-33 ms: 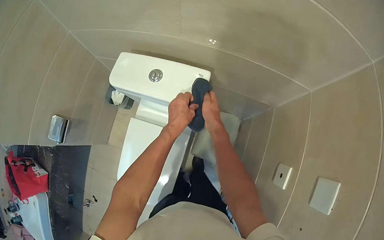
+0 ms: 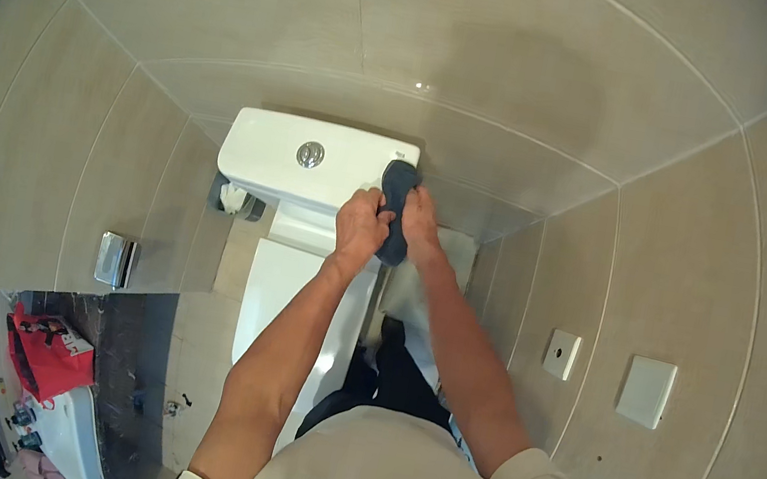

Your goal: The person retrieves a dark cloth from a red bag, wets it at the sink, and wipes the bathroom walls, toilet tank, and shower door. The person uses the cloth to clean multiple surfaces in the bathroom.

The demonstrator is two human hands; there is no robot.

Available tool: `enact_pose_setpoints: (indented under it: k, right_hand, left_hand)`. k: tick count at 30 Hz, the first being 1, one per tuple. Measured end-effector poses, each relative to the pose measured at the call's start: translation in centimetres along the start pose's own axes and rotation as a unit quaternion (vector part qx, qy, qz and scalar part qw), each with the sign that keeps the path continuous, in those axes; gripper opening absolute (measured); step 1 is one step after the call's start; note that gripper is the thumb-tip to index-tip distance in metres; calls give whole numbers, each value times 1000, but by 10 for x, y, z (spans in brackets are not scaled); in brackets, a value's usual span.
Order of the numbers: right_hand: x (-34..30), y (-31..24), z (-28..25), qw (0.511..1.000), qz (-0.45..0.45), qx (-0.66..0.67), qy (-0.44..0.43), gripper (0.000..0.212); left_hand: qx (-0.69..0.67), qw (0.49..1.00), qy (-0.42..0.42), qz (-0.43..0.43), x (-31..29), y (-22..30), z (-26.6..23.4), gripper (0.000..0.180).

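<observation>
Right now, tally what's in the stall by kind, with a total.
Cloth: 1
Toilet: 1
Flush button: 1
Wall plates: 2
Paper holder: 1
Red bag: 1
Hands, left and right: 2
Total: 9

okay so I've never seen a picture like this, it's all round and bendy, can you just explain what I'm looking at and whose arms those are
The picture comes from a wide fisheye camera worn on a person's head, looking down, so straight tile lines bend near the rim. The two bare forearms rising from the lower edge are that person's own. Below them is a white toilet: the cistern with a round silver flush button, and the closed lid nearer the person. The left hand and right hand both grip a dark blue cloth at the cistern's right front corner. A red bag sits at lower left, and white plates are on the right wall.
</observation>
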State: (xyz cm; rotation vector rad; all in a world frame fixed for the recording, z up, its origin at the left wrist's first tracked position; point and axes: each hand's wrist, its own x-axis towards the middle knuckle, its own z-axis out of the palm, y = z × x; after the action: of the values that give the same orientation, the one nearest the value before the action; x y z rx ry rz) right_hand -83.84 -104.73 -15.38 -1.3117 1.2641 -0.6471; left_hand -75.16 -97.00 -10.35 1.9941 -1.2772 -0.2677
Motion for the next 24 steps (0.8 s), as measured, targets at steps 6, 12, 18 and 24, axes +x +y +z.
enact_pose_setpoints:
  k: [6,12,18,24]
  right_hand:
    - [16,26,7,999,10,34,36,43]
    - [9,23,6,977,156,141,-27,34]
    - [46,52,7,961,108,250,-40,13]
    - [89,-13,-1,895,129,407,131,11]
  left_hand:
    - [8,999,-34,-15,1,5,-5,23]
    - [28,997,-47,-51,-2,12,-9,21]
    - [52,999,-14,5,19,31,7,16]
    - [8,993,112,-44,80,17,20,14]
